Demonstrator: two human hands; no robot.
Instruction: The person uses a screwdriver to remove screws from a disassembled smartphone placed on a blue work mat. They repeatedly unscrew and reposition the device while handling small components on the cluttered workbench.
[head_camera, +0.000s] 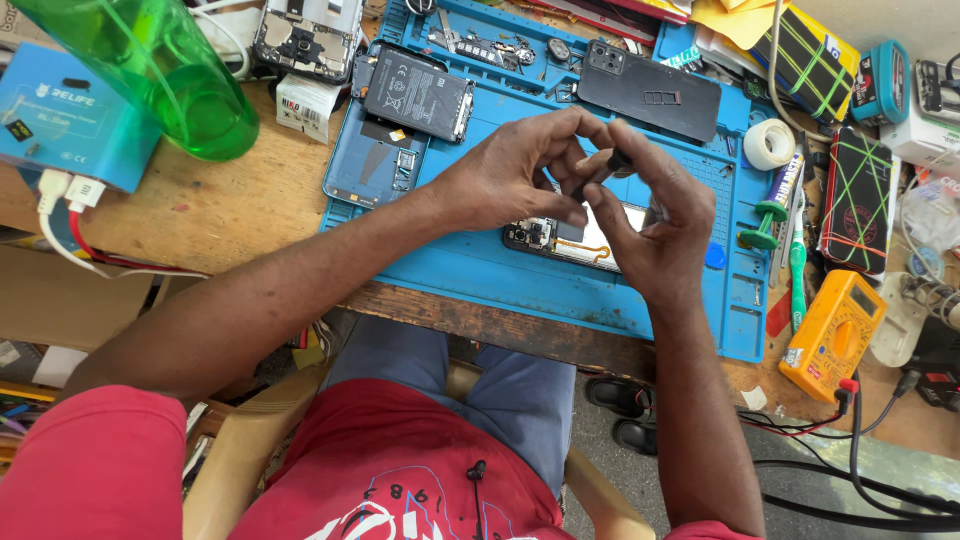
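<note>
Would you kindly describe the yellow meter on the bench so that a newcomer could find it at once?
Start at the big blue rubber work mat covering the wooden bench, then look just past its lower right corner. There lies the yellow handheld multimeter, tilted, with a round dial on its face and red and black leads trailing from its lower end. It is the only yellow boxy instrument there, beside the green-handled tools.

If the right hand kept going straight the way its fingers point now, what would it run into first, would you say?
The right hand points up and left, its fingertips already at the small dark tool and against the left hand. So it would most likely press into the left hand's fingers first; the opened phone lies below, though depth is hard to judge.
</note>
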